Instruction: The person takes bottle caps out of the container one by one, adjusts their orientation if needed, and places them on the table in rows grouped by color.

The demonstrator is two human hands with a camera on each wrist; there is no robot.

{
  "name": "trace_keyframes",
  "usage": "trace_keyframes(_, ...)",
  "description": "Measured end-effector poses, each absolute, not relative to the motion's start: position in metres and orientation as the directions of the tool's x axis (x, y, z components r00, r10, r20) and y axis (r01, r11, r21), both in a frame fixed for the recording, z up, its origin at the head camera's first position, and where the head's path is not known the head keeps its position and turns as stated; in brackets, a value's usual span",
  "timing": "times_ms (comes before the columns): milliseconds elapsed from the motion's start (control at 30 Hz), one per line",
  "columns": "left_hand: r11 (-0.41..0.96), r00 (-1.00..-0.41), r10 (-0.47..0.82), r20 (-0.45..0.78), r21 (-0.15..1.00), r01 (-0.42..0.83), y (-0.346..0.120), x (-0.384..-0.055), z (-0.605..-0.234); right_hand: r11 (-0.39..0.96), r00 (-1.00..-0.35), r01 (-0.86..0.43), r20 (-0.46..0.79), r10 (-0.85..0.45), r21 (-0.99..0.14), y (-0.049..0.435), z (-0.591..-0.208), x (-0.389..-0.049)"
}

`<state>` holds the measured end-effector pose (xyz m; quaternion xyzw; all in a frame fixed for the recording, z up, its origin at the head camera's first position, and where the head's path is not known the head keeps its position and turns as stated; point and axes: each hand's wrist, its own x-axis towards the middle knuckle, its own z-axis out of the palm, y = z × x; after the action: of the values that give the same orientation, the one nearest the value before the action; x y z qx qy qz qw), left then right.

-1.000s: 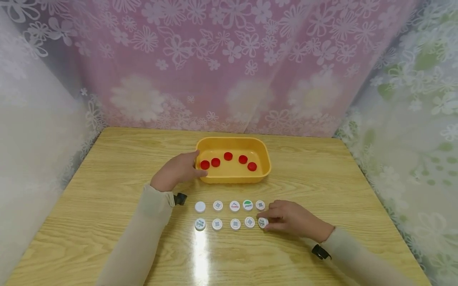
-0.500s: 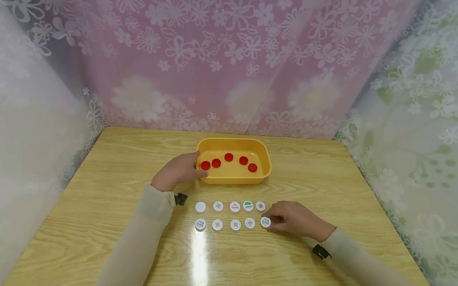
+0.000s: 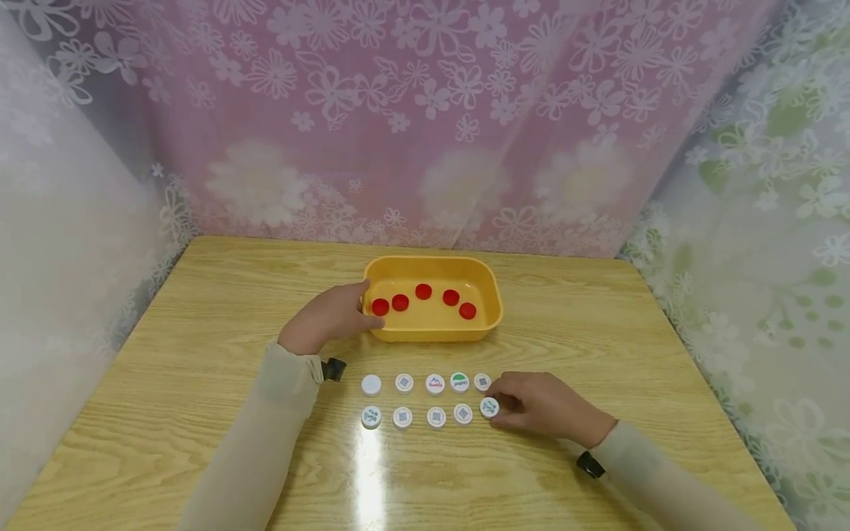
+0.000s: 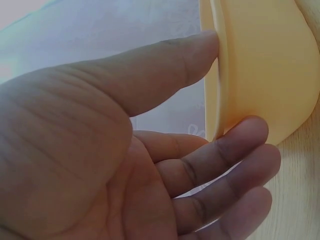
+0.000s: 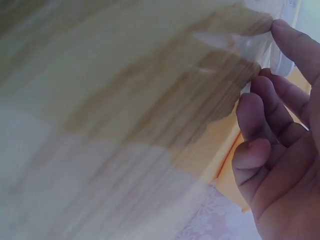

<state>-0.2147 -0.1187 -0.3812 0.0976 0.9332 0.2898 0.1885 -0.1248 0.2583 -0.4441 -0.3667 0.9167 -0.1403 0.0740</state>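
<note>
My left hand (image 3: 330, 319) holds the left end of a yellow plastic basin (image 3: 438, 335); in the left wrist view the thumb lies on the rim and the fingers (image 4: 245, 132) touch the outer wall. Inside the basin, several red bottle caps (image 3: 423, 291) lie spread out. At the right end of the near row, my right hand (image 3: 547, 404) pinches a white bottle cap with a green print (image 3: 489, 408) between thumb and fingers. The right wrist view shows only the white edge of this cap (image 5: 286, 57) behind the fingertips.
Two rows of white caps lie in front of the basin. The far row runs from a plain cap (image 3: 372, 385) to a square-printed one (image 3: 482, 382); a green-printed cap (image 3: 371, 417) starts the near row. A floral curtain (image 3: 425, 133) hangs behind the wooden table (image 3: 232, 295).
The pinched cap first slid slightly right, away from its neighbour, then back a little left and away from me. My left hand and the basin have stayed in place.
</note>
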Motion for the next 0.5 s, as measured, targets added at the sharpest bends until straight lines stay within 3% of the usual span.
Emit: trace_keyframes(500, 0.808, -0.908, 0.278, -0.314, 0.588, 0.045, -0.1176, -0.2144, -0.3804, 0.719, -0.738, -0.643, -0.038, -0.674, -0.264, 0.2543, -0.4392, -0.1269)
